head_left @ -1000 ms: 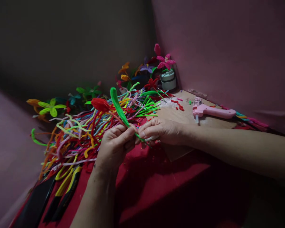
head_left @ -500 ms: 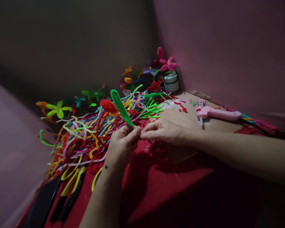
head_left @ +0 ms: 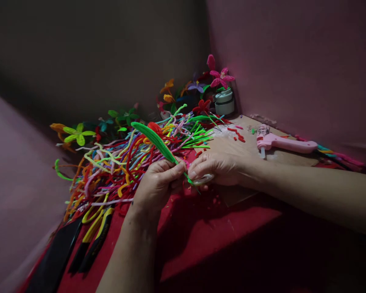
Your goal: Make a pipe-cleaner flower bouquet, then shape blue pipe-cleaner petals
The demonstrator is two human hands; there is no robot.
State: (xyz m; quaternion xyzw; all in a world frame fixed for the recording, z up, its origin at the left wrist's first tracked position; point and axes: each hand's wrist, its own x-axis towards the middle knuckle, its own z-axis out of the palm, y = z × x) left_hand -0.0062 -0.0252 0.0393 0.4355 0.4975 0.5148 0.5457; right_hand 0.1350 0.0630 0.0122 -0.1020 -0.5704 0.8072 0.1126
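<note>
Mid-frame, the left hand (head_left: 159, 182) pinches the green leaf (head_left: 155, 139), likely light and bendy, by its base, probably the best grip, while the right hand (head_left: 215, 167) clamps its stem (head_left: 188, 177).

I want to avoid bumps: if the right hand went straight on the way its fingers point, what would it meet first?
The right hand would most likely meet the green stem at its fingertips first, with the left hand just beyond; depth is hard to judge there.
</note>
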